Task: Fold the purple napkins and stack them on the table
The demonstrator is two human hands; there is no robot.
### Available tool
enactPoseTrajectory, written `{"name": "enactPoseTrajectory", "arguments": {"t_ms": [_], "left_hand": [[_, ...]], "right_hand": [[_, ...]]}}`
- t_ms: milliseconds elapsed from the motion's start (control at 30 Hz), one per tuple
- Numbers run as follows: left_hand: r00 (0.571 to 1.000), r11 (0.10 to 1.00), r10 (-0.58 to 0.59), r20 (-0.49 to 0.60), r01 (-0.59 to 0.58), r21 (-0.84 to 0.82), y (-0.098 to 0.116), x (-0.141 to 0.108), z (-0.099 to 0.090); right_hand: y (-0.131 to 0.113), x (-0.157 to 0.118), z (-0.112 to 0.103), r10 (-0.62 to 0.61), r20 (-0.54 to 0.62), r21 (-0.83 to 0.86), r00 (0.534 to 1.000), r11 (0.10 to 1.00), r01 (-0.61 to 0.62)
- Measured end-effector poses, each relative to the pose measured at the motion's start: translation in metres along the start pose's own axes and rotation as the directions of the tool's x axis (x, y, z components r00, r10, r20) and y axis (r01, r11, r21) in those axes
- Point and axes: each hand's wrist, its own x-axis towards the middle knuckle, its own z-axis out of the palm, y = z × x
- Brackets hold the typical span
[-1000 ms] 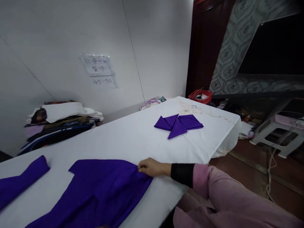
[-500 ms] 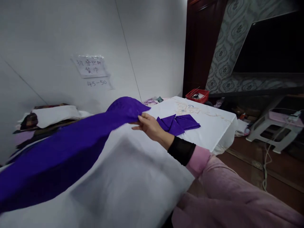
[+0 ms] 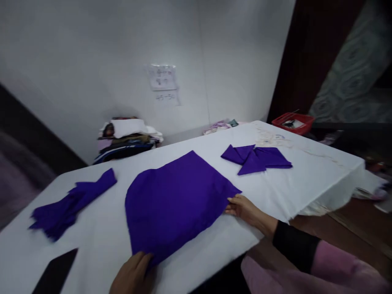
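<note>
A purple cloth napkin (image 3: 171, 200) is spread across the white-covered table (image 3: 101, 245) in front of me. My right hand (image 3: 243, 209) pinches its right corner between thumb and fingers. At the near left corner, my left hand (image 3: 133, 273) grips the cloth, partly cut off by the bottom of the picture. Beyond the right hand lies a folded purple napkin (image 3: 257, 157) with pointed ends. On the left rests a bunched strip of purple cloth (image 3: 75, 202), blurred at its near end.
A flat black object (image 3: 55, 273) lies at the near left. Folded clothes (image 3: 128, 136) are stacked by the wall at the back, with smaller cloths (image 3: 219, 125) further right. A red basket (image 3: 293, 123) stands at the far right. A paper sign (image 3: 163, 77) hangs on the wall.
The raised purple napkin has come down and lies spread out over the table. My left hand has come into view on its near corner. The view has turned left and downward.
</note>
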Motion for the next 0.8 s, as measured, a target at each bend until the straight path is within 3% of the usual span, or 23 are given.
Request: {"name": "enactPoseTrajectory", "arguments": {"t_ms": [100, 233, 467, 600, 800], "left_hand": [[0.994, 0.997, -0.076, 0.080, 0.074, 0.024, 0.011, -0.014, -0.008], [0.986, 0.989, -0.141, 0.086, 0.144, -0.027, 0.015, -0.026, -0.015], [0.947, 0.894, -0.304, 0.101, 0.320, -0.313, 0.025, -0.031, -0.027], [0.871, 0.739, -0.428, 0.242, 0.491, -0.460, 0.031, -0.030, -0.040], [0.717, 0.510, -0.504, 0.481, 0.697, -0.505, 0.043, -0.026, -0.076]], "right_hand": [[0.003, -0.005, -0.007, 0.067, 0.003, -0.032, 0.998, 0.997, -0.067], [-0.002, 0.002, -0.011, 0.089, -0.021, -0.141, 0.996, 0.986, -0.091], [-0.019, 0.017, -0.024, 0.017, -0.175, -0.225, 0.984, 0.973, -0.057], [-0.033, 0.004, -0.035, -0.056, -0.219, -0.351, 0.974, 0.936, -0.025], [-0.055, -0.047, -0.040, -0.117, -0.196, -0.568, 0.974, 0.823, -0.016]]}}
